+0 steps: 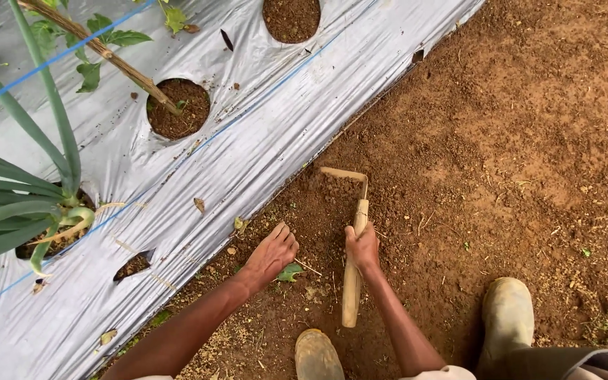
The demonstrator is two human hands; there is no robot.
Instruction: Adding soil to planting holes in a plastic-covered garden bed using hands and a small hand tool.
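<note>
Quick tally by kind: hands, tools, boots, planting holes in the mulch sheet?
Hands: 2, left hand on the soil, right hand gripping the tool
Wooden-handled hand hoe: 1
Muddy boots: 2
Planting holes in the silver mulch sheet: 4
Total: 9

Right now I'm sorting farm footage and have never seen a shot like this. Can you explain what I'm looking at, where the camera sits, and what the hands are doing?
There is one picture, taken by a camera worn on a person's head, looking down at their own arms and muddy boots.

The right hand grips a wooden-handled hand hoe, its thin metal blade lying on the reddish-brown soil. The left hand rests flat on the soil, empty, beside a small green leaf.

To the left runs a silver plastic sheet covering a planting bed. Round holes are cut in it, showing earth; one hole has a wooden stake in it, another a long-leaved green plant. A thin blue line lies across the sheet.
</note>
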